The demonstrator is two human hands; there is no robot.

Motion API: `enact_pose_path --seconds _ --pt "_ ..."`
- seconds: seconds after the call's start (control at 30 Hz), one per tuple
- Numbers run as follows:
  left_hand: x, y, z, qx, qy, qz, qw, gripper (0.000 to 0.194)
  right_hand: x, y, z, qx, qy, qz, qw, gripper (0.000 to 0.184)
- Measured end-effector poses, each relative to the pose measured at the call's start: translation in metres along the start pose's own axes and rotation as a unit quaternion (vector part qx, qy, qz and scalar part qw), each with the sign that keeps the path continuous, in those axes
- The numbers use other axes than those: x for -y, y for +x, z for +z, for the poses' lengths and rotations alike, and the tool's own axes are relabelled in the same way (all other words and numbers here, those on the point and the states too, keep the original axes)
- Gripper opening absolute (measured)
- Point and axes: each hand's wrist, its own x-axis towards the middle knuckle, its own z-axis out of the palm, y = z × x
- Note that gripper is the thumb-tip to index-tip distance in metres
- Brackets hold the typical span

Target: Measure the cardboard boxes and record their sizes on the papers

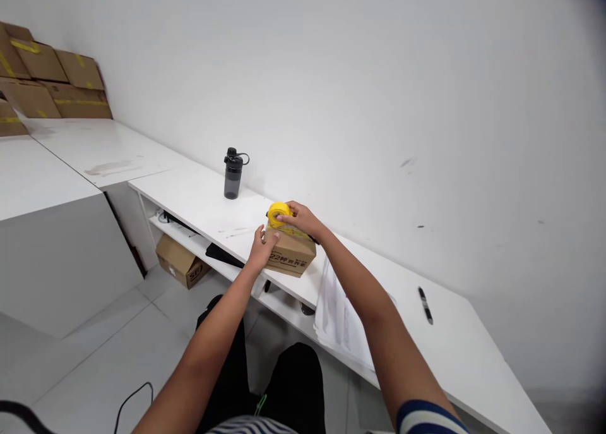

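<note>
A small brown cardboard box (292,257) with printed lettering sits on the white desk (203,200). A strip of yellow tape runs across its top. My right hand (299,218) is closed around a yellow roll of tape (278,211) at the box's far top edge. My left hand (262,244) presses against the box's left end, with its fingers curled on the cardboard.
A dark water bottle (232,174) stands by the wall to the left. Papers (337,317) hang over the desk's front edge and a black pen (425,305) lies to the right. A brown box (181,261) sits on the floor. Cardboard boxes (45,77) are stacked far left.
</note>
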Motion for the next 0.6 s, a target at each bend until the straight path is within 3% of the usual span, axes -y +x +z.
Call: enact_pose_path --seconds 0.27,0.4,0.6 --pt "-0.007 0.0 -0.008 0.068 -0.012 0.026 0.997 0.082 -0.018 -0.005 0.012 0.02 0.011 0.017 1.0 0.049" --pt "-0.01 -0.002 -0.007 0.056 0.045 0.089 0.993 0.067 -0.02 -0.012 0.012 0.003 -0.063 0.029 0.998 0.045" --pt "-0.009 0.002 -0.006 0.057 0.05 0.075 0.994 0.068 -0.019 -0.021 0.017 -0.017 -0.05 0.022 0.998 0.039"
